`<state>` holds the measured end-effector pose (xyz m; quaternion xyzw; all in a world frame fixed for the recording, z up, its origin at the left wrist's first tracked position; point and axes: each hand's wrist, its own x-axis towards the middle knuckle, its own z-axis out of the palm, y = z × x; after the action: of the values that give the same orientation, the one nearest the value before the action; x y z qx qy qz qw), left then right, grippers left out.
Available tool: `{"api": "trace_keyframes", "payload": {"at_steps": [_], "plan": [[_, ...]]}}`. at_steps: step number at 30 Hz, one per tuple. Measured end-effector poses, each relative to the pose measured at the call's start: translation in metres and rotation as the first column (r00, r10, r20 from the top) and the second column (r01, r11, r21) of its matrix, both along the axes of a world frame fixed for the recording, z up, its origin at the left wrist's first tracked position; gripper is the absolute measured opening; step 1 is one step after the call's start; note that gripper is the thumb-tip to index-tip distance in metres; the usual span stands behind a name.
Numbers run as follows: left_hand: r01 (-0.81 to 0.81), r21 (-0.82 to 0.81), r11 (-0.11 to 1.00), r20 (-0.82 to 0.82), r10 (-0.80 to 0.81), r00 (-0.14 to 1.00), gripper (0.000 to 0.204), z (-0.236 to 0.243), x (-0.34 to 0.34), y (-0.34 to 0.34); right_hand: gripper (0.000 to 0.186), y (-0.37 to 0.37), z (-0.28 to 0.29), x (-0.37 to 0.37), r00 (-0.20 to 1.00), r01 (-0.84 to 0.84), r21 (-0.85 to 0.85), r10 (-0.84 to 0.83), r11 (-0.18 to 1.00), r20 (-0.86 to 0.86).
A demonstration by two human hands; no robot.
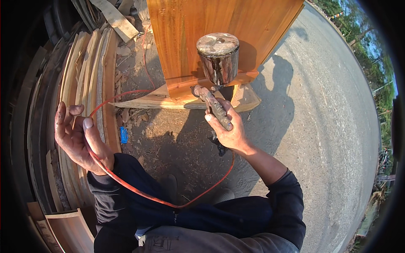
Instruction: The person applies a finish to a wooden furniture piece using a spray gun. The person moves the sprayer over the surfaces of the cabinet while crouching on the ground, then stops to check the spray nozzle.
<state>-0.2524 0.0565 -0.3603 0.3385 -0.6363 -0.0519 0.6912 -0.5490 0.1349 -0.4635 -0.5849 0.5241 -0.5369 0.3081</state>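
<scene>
My right hand (234,128) is wrapped round the handle of a paint-smeared spray gun (213,105). On top of the gun stands a metal cup (219,69) with a stained lid, held in front of a varnished wooden panel (179,46). A red air hose (145,196) loops from below the gun across my lap to my raised left hand (84,141). There it passes between thumb and curled fingers, then trails off behind the panel. Stains mark the left fingers. The gun's nozzle and trigger are mostly hidden.
The panel's lower end rests on a rough wooden slab (147,100). Stacked boards (86,80) line the left side, with a blue scrap (123,135) near them. To the right runs a grey paved road (337,139), with trees (382,63) beyond. Shadows fall on the ground.
</scene>
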Motion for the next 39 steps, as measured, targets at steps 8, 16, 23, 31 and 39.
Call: {"api": "trace_keyframes", "payload": {"at_steps": [8,16,23,31,39], "plan": [[0.018,-0.003,1.000,0.025,-0.017,1.000,0.050,-0.001,0.000,0.000,0.041,0.013,0.005,-0.058,0.914,0.405,0.112,-0.405,0.907,-0.025],[0.021,0.016,1.000,-0.017,-0.020,1.000,0.050,0.003,-0.002,0.006,0.040,0.028,-0.005,-0.129,0.825,0.564,0.094,-0.566,0.820,-0.017],[0.052,-0.004,0.999,0.005,-0.052,0.999,0.051,0.005,0.001,0.010,0.031,0.032,0.011,-0.139,0.547,0.703,-0.239,-0.724,0.670,-0.421],[0.035,-0.027,0.999,0.005,-0.035,0.999,0.051,0.005,-0.001,0.011,0.041,0.026,0.027,-0.104,0.655,0.607,-0.177,-0.613,0.775,-0.441],[0.031,-0.017,0.999,-0.017,-0.031,0.999,0.053,0.007,0.001,0.013,0.046,0.012,0.033,-0.043,0.811,0.423,-0.146,-0.445,0.894,-0.379]]}}
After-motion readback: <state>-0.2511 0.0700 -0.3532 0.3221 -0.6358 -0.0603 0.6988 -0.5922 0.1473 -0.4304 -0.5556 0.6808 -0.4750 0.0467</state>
